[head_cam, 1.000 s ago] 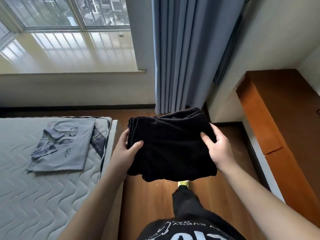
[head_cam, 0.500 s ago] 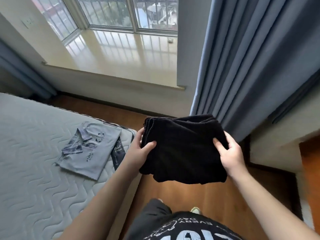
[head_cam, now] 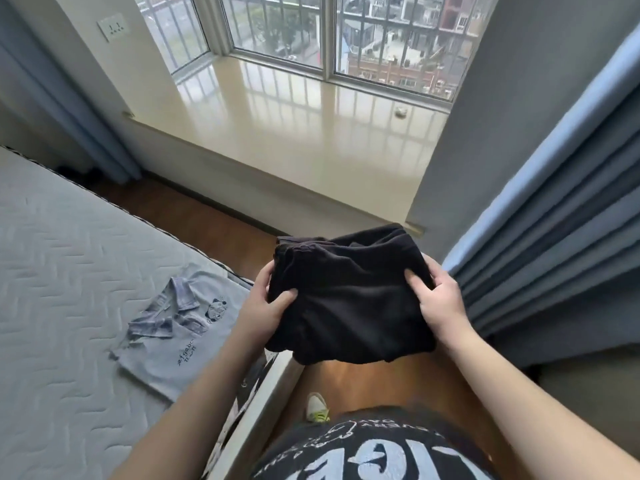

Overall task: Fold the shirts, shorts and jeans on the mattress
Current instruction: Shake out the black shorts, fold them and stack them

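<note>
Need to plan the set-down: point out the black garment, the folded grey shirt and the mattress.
black garment [head_cam: 349, 299], head view, middle of its top face.
grey shirt [head_cam: 180, 355], head view, chest panel.
mattress [head_cam: 59, 271], head view, bare quilted surface.

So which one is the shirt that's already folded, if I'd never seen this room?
Start at the grey quilted mattress on the left. Near its edge by the person's left arm lies the shirt, folded flat. It is pale grey with a plaid collar and a small cartoon print, unlike the black bundle held up in both hands.
</note>
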Tool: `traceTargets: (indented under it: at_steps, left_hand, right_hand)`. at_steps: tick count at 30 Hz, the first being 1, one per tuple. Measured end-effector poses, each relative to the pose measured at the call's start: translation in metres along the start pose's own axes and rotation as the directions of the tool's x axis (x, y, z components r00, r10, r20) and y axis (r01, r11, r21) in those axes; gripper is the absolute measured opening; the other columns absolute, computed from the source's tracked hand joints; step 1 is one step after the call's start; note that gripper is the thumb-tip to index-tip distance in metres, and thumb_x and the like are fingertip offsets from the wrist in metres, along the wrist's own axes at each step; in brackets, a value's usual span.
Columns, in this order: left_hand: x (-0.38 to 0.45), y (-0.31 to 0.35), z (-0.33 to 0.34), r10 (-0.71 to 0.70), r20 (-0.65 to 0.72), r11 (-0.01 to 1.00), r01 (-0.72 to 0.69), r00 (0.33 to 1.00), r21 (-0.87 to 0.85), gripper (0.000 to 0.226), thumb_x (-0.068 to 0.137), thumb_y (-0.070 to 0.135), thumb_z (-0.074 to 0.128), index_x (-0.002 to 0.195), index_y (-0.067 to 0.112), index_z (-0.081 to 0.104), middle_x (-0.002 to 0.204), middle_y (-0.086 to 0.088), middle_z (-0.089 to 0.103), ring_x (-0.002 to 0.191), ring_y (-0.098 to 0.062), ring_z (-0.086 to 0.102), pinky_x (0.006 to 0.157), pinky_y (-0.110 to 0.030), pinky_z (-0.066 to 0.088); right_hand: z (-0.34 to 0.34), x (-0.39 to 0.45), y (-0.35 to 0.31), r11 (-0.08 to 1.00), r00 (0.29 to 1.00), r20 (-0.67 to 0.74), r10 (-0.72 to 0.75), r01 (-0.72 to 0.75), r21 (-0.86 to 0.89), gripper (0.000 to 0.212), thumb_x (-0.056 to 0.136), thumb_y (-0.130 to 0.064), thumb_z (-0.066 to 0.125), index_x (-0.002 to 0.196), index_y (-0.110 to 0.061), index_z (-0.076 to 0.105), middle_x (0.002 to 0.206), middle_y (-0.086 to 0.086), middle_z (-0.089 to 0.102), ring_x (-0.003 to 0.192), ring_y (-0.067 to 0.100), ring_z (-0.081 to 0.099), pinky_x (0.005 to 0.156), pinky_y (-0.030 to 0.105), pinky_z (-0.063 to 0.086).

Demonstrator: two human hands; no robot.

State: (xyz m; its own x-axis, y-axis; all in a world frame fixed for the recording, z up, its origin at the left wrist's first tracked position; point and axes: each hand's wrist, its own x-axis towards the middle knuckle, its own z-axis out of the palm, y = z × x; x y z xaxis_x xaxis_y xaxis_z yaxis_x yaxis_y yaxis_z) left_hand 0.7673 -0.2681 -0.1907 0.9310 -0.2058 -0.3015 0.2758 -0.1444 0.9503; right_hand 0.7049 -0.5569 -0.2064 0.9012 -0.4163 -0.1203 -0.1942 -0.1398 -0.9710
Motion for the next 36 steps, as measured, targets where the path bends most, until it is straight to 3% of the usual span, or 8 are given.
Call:
traceTargets:
  at_steps: [5, 13, 19, 24, 28, 31, 34, 36]
  left_hand:
    - [0.052, 0.007, -0.009, -0.051, -0.068, 0.999, 0.05, 0.996, -0.012, 0.064, 0.08, 0.025, 0.068, 0.14, 0.036, 0.045, 0.128, 0.002, 0.064, 0.115, -0.016, 0.063, 0.105, -0.046, 0.047]
    - [0.146, 0.023, 0.016, -0.106, -0.168, 0.991, 0.091, 0.98, -0.099, 0.052, 0.087, 0.019, 0.066, 0.126, 0.051, 0.053, 0.128, 0.007, 0.063, 0.117, -0.016, 0.062, 0.105, -0.045, 0.047]
    - [0.206, 0.052, 0.04, -0.167, -0.217, 0.981, 0.14, 0.962, -0.132, 0.056, 0.085, 0.027, 0.063, 0.133, 0.052, 0.047, 0.131, 0.01, 0.061, 0.118, -0.015, 0.061, 0.104, -0.045, 0.048]
    - [0.231, 0.072, 0.03, -0.133, -0.255, 0.99, 0.116, 0.958, -0.081, 0.06, 0.081, 0.038, 0.064, 0.135, 0.054, 0.043, 0.131, 0.019, 0.06, 0.121, -0.006, 0.058, 0.106, -0.042, 0.045]
    - [0.25, 0.082, -0.006, -0.093, -0.316, 0.996, 0.091, 0.944, -0.022, 0.057, 0.084, 0.038, 0.063, 0.134, 0.057, 0.043, 0.135, 0.022, 0.056, 0.126, -0.003, 0.053, 0.107, -0.039, 0.042]
    - [0.263, 0.082, -0.034, -0.093, -0.391, 0.995, 0.074, 0.916, -0.063, 0.055, 0.083, 0.04, 0.064, 0.13, 0.06, 0.045, 0.133, 0.024, 0.057, 0.123, -0.002, 0.055, 0.104, -0.036, 0.043]
    - [0.272, 0.074, -0.058, -0.127, -0.472, 0.988, 0.067, 0.873, -0.141, 0.055, 0.081, 0.042, 0.064, 0.128, 0.062, 0.046, 0.129, 0.026, 0.059, 0.119, 0.002, 0.057, 0.1, -0.032, 0.045]
    - [0.28, 0.066, -0.075, -0.137, -0.501, 0.981, 0.048, 0.854, -0.188, 0.054, 0.082, 0.039, 0.064, 0.129, 0.06, 0.046, 0.128, 0.024, 0.06, 0.117, 0.001, 0.059, 0.097, -0.03, 0.046]
  right_hand:
    - [0.024, 0.056, -0.002, 0.999, 0.998, 0.045, 0.038, -0.039, 0.017, 0.033, 0.088, -0.044, 0.063, 0.122, -0.046, 0.062, 0.121, -0.022, 0.066, 0.115, 0.001, 0.06, 0.101, 0.032, 0.045]
    - [0.03, 0.191, -0.009, 0.999, 0.987, 0.157, 0.033, -0.028, -0.029, 0.027, 0.091, -0.043, 0.062, 0.118, -0.05, 0.062, 0.115, -0.025, 0.067, 0.108, -0.003, 0.061, 0.097, 0.03, 0.048]
    - [0.024, 0.274, -0.027, 0.999, 0.968, 0.25, 0.032, -0.02, -0.05, 0.025, 0.094, -0.043, 0.058, 0.116, -0.055, 0.06, 0.112, -0.03, 0.066, 0.1, -0.013, 0.061, 0.074, 0.006, 0.048]
    - [0.044, 0.328, -0.03, 0.998, 0.942, 0.332, 0.056, -0.038, -0.059, 0.027, 0.093, -0.049, 0.057, 0.12, -0.048, 0.059, 0.115, -0.023, 0.067, 0.105, -0.001, 0.063, 0.086, 0.028, 0.05]
    - [0.087, 0.355, -0.037, 0.999, 0.919, 0.391, 0.045, -0.034, -0.034, 0.027, 0.093, -0.047, 0.058, 0.12, -0.047, 0.06, 0.115, -0.022, 0.067, 0.106, 0.002, 0.063, 0.088, 0.031, 0.051]
    - [0.127, 0.371, -0.049, 0.999, 0.898, 0.437, 0.045, -0.038, -0.025, 0.024, 0.094, -0.043, 0.059, 0.117, -0.048, 0.06, 0.113, -0.022, 0.068, 0.104, 0.0, 0.064, 0.085, 0.024, 0.051]
    - [0.167, 0.391, -0.067, 0.998, 0.866, 0.5, 0.019, 0.01, -0.056, 0.022, 0.095, -0.039, 0.059, 0.111, -0.055, 0.06, 0.111, -0.028, 0.066, 0.099, -0.009, 0.062, 0.073, 0.007, 0.05]
    - [0.193, 0.406, -0.077, 0.995, 0.849, 0.528, 0.005, 0.047, -0.085, 0.023, 0.095, -0.04, 0.059, 0.114, -0.055, 0.059, 0.112, -0.029, 0.066, 0.1, -0.009, 0.061, 0.076, 0.008, 0.049]
